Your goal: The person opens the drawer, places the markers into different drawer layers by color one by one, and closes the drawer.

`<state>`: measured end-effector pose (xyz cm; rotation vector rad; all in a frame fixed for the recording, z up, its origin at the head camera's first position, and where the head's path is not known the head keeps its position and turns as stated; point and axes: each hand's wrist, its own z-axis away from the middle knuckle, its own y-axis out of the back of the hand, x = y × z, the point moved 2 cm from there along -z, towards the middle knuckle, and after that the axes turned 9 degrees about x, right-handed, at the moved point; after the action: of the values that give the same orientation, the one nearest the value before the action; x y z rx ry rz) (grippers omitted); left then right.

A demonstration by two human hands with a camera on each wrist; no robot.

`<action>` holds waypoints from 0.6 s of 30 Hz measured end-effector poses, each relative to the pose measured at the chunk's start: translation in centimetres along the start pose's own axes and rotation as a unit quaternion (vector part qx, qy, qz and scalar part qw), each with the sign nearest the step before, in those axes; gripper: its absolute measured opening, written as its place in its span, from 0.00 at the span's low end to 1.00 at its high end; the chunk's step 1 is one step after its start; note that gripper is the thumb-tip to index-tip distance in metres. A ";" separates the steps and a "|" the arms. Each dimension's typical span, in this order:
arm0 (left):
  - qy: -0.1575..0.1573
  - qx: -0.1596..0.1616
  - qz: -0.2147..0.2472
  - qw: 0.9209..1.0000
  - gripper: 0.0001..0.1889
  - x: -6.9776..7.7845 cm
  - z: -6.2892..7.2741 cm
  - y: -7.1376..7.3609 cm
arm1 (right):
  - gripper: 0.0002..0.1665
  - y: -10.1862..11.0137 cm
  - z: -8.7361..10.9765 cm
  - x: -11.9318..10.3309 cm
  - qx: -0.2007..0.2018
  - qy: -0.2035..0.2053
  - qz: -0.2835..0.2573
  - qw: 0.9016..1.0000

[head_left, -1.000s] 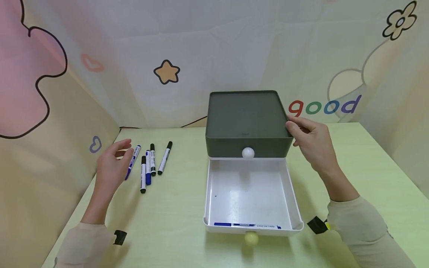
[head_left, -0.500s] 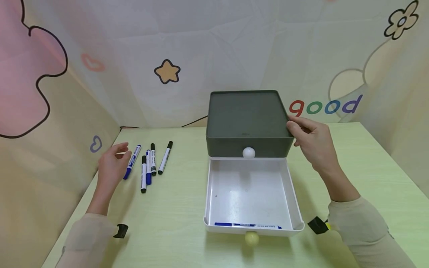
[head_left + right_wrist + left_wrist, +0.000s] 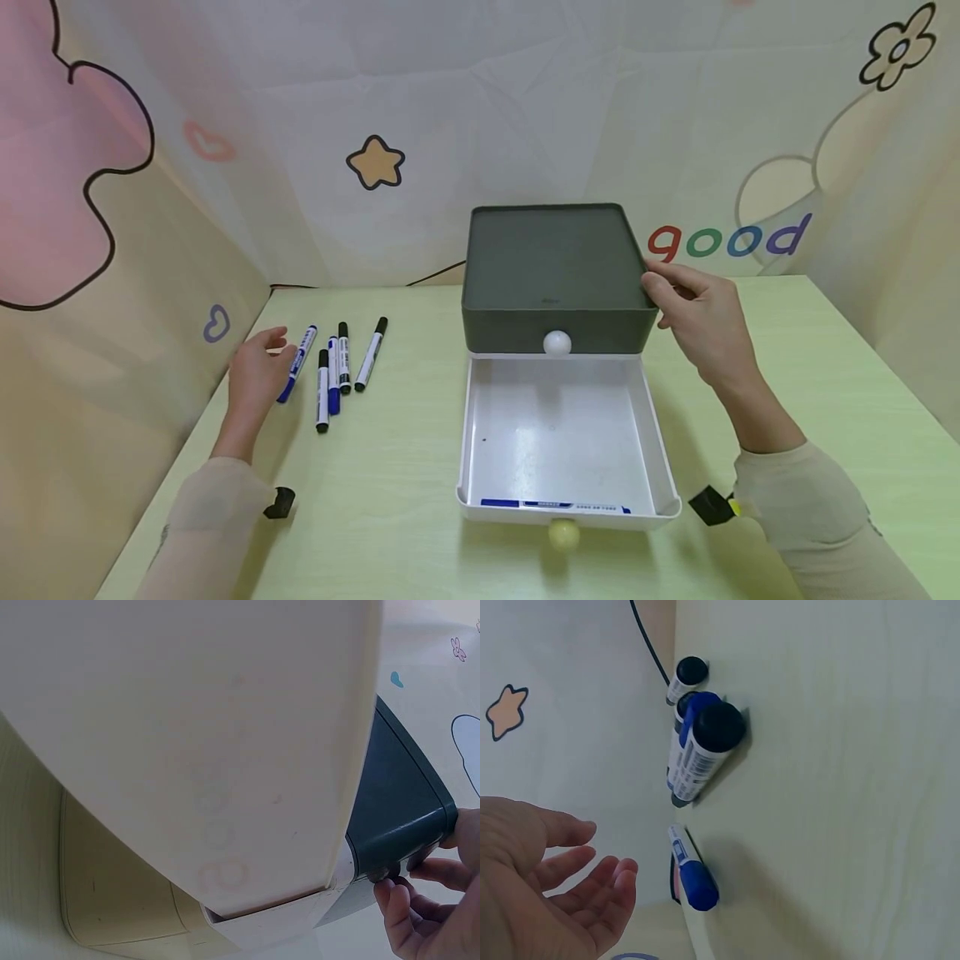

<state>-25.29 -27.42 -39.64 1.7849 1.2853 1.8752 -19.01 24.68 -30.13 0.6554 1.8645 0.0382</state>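
In the head view my left hand [image 3: 258, 371] hovers just left of a blue-capped marker [image 3: 298, 362], its fingers loosely bent and holding nothing. The left wrist view shows a gap between the fingertips and that marker. My right hand [image 3: 708, 321] grips the right top edge of a dark green drawer box [image 3: 551, 258], thumb over the rim and fingers along the side. Below the green tier, a white drawer [image 3: 555, 425] is pulled out. A blue whiteboard marker [image 3: 551, 505] lies inside it along the front wall. The right wrist view shows the drawer's side [image 3: 247, 750] up close.
Several black- and blue-capped markers lie close together on the table [image 3: 405, 500], including a black-capped one [image 3: 322, 392] and another black-capped one [image 3: 371, 354] farther right. A white knob [image 3: 557, 342] and a yellow knob [image 3: 564, 535] stick out in front. A printed curtain [image 3: 525, 100] encloses the back and sides.
My left forearm has shifted forward and right, while its fingertips have dropped slightly beside the blue-capped marker. The right hand, box and drawer have stayed in place.
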 end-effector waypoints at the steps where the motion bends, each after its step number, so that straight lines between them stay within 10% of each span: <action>1: 0.003 -0.003 -0.008 1.000 0.26 -0.1 -0.2 -0.1 | 0.23 0.0 0.0 0.0 0.000 0.000 0.000 1.000; 18: 0.017 -0.030 -0.070 0.997 0.27 -1.4 -1.6 -1.6 | 0.23 0.0 0.0 0.0 0.000 -0.001 0.003 1.000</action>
<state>-26.97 -28.16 -41.49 1.5956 1.3147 1.8536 -18.98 24.69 -30.17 0.6601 1.8606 0.0419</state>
